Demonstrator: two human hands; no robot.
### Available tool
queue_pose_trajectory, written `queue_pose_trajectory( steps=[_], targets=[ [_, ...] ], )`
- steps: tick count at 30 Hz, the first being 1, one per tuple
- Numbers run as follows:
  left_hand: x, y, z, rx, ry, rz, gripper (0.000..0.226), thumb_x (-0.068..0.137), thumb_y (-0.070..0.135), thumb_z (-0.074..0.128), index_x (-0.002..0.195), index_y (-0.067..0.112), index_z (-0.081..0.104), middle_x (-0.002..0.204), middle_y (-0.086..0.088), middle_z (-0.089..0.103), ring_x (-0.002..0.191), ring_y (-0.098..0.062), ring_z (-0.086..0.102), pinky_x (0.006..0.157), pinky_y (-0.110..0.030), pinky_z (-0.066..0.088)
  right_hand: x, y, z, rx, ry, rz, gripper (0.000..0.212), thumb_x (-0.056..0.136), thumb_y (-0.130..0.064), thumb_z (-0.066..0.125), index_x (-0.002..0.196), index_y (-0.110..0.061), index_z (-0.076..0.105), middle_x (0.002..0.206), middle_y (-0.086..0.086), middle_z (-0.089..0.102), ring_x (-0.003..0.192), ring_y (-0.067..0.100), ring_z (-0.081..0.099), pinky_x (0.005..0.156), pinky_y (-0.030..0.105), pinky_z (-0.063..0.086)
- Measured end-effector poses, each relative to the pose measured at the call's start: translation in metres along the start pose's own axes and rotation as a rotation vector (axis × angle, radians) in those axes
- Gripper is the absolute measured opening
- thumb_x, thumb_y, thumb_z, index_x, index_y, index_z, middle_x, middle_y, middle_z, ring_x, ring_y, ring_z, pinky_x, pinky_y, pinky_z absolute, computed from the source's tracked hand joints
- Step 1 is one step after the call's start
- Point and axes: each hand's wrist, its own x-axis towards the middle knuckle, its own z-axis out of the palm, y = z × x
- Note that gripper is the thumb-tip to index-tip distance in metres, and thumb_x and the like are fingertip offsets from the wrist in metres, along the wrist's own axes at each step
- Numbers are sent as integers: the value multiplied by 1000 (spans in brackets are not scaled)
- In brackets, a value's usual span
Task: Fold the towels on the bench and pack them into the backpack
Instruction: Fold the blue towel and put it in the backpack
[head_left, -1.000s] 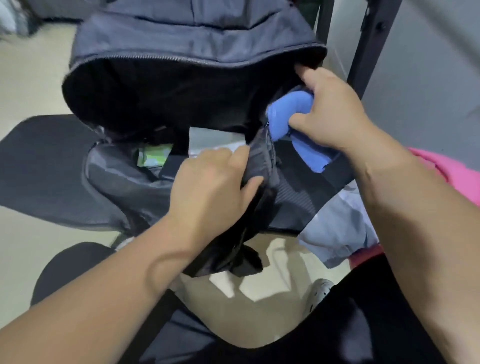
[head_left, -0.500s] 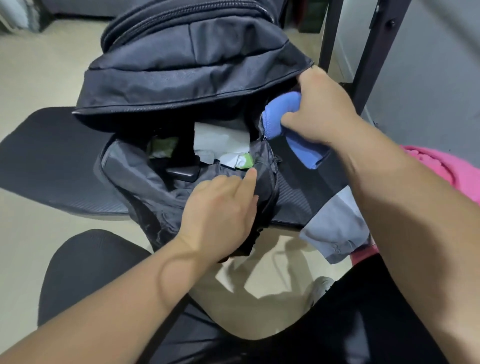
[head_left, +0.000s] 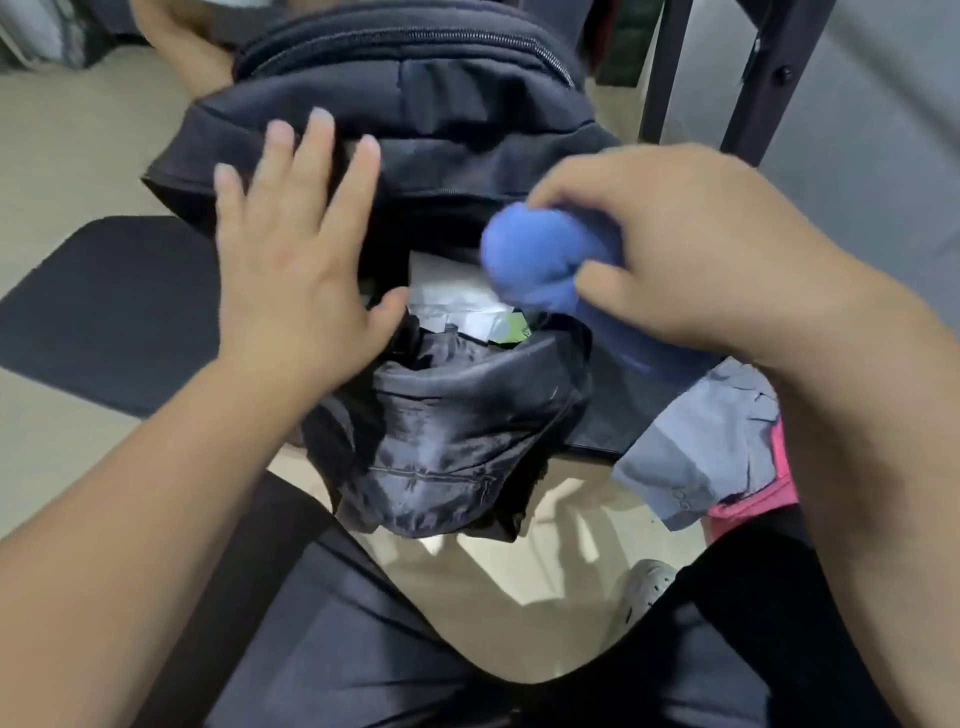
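Observation:
A black backpack lies open on the dark bench, its mouth facing me with white papers inside. My right hand grips a rolled blue towel just above the right side of the opening. My left hand hovers with fingers spread over the backpack's upper flap, holding nothing. A grey towel and a pink towel lie on the bench at the right, partly under my right arm.
Black metal frame legs stand behind the backpack at the upper right. Another person's hand shows at the top left behind the bag. My dark-trousered legs and a light shoe are below the bench edge.
My left hand let go of the backpack's front edge and lifted, fingers spread, toward the flap. My right hand carried the blue towel left, over the opening.

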Motion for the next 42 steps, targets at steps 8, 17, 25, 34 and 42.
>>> queue_pose_trajectory(
  steps=[8, 17, 25, 34, 42],
  targets=[
    [28, -14, 6, 64, -78, 27, 119, 72, 43, 81, 161, 22, 4, 168, -20, -3, 154, -39, -2, 115, -74, 3, 36, -7, 104, -246, 124, -19, 60, 84, -13, 65, 137, -37, 51, 106, 0, 58, 95, 30, 46, 75, 41, 20],
    [47, -26, 23, 101, -19, 26, 103, 75, -7, 54, 160, 24, 7, 167, -22, 0, 154, -42, 0, 114, -75, 4, 49, -18, 99, 68, -379, -134, 35, 93, -27, 63, 125, -30, 50, 84, -10, 50, 86, 23, 50, 68, 38, 39],
    [43, -26, 22, 83, -28, 36, 106, 72, -11, 54, 160, 27, 9, 168, -18, 1, 154, -41, 0, 114, -75, 4, 83, -21, 158, 301, -507, 166, 35, 100, -37, 56, 132, -23, 53, 111, 1, 58, 98, 25, 55, 78, 34, 42],
    [38, -25, 25, 71, -21, 46, 105, 75, -4, 63, 160, 28, 10, 167, -22, 0, 153, -44, 0, 113, -76, 4, 66, -35, 153, -138, -374, -133, 27, 95, -23, 58, 121, -20, 51, 100, 1, 35, 82, 25, 41, 62, 35, 31],
    [33, -21, 26, 60, -18, 27, 110, 71, 1, 71, 160, 29, 13, 167, -23, 0, 153, -45, 0, 113, -77, 5, 59, -31, 153, -286, -1117, -137, 55, 111, -29, 21, 161, -33, 0, 168, -7, -15, 155, 32, 8, 123, 52, 15]
  ],
)
